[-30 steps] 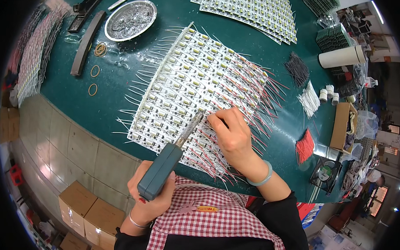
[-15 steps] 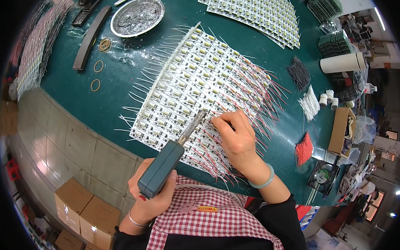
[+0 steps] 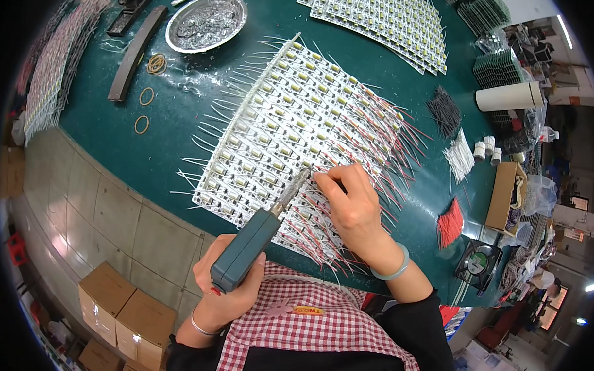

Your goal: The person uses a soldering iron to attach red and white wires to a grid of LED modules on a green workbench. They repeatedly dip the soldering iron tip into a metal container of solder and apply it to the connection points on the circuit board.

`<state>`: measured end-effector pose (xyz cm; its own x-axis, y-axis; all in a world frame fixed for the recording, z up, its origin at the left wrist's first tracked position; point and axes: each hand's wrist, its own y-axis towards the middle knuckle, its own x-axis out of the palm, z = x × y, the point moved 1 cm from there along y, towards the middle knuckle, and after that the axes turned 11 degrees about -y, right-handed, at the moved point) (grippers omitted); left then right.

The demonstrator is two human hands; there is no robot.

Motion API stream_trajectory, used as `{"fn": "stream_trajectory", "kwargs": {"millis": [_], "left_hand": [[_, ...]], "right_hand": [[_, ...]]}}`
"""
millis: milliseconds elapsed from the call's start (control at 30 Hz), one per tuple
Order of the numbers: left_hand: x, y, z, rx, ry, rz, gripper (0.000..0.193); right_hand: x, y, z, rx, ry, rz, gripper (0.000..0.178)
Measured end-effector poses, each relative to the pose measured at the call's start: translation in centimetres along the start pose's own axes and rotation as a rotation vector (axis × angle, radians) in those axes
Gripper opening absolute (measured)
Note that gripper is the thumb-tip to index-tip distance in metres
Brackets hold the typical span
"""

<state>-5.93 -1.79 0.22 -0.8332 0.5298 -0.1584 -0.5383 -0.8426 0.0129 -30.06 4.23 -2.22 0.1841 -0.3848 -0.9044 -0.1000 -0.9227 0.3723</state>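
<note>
A large panel of white circuit boards [image 3: 272, 137] with rows of small yellow parts lies slanted on the green table. White wires stick out along its left edge, and red and white wires along its right. My left hand [image 3: 226, 306] is wrapped round the dark green handle of a soldering iron [image 3: 244, 249]. The iron's metal tip points up and right, close to the middle of the panel. Beside that tip, the thumb and forefinger of my right hand [image 3: 354, 210] are pinched together low over the boards. What they hold is too small to make out.
An oval metal dish [image 3: 208, 24] and rubber bands [image 3: 142, 124] lie at the far left. More board panels [image 3: 381, 25] are stacked at the back. On the right are black wires [image 3: 443, 111], white wires [image 3: 460, 157], red wires [image 3: 450, 225], a fan [image 3: 479, 262] and a cardboard box [image 3: 506, 196].
The soldering iron has shifted slightly to the right, its tip a little nearer to my right fingertips. My right hand keeps its pinch in almost the same place.
</note>
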Motion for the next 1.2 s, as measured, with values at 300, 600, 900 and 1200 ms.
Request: {"fn": "stream_trajectory", "kwargs": {"millis": [300,600,900,1200], "left_hand": [[0.2,0.0,0.1,-0.033,0.017,0.003,0.019],[0.1,0.0,0.0,-0.036,0.022,-0.028,0.02],[-1.0,-0.6,-0.3,0.009,0.025,0.015,0.017],[-1.0,-0.3,0.3,-0.141,-0.083,0.063,0.017]], "right_hand": [[-0.3,0.5,0.2,-0.038,0.004,-0.051,0.033],[-0.7,1.2,0.2,-0.085,-0.05,-0.106,0.031],[-1.0,1.6,-0.1,-0.084,-0.087,-0.137,0.028],[-0.9,1.7,-0.4,-0.077,-0.09,-0.126,0.027]]}}
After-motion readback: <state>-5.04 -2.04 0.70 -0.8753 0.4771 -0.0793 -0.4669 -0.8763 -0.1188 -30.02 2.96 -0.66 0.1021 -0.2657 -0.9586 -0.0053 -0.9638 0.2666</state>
